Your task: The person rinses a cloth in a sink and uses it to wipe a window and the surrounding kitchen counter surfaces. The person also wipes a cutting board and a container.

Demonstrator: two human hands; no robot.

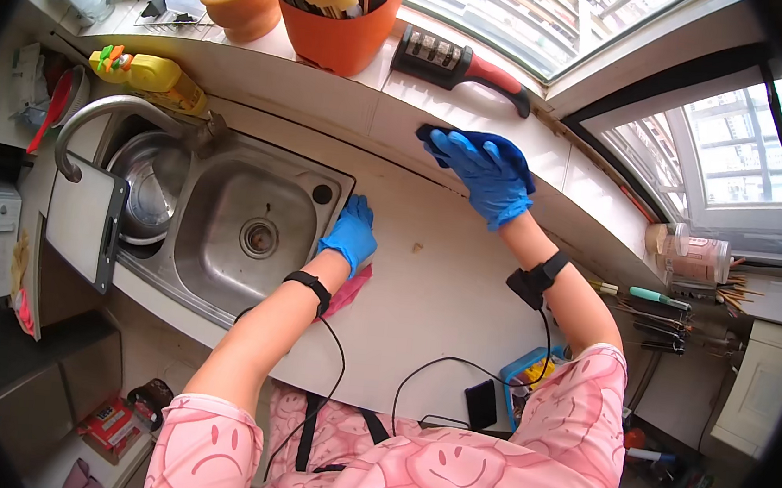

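My right hand (475, 175), in a blue disposable glove, presses a dark blue cloth (522, 165) against the tiled face and edge of the window ledge. Its fingers lie spread over the cloth. My left hand (352, 230), gloved the same way, rests palm down on the white countertop (428, 303), right beside the sink's rim. A pink cloth (345, 294) shows beneath its wrist; whether the palm touches that cloth is hidden. The stainless steel sink (228, 195) lies to the left. A small brown mark (418, 248) is on the countertop between my hands.
Along the ledge stand a knife sharpener (459, 65), an orange utensil bucket (339, 37) and a mortar (241, 8). A faucet (117, 105) arches over a cutting board (82, 224) and metal basin (149, 181). A phone (481, 404) and blue basket (511, 380) sit near the front edge; cables trail from my wrists.
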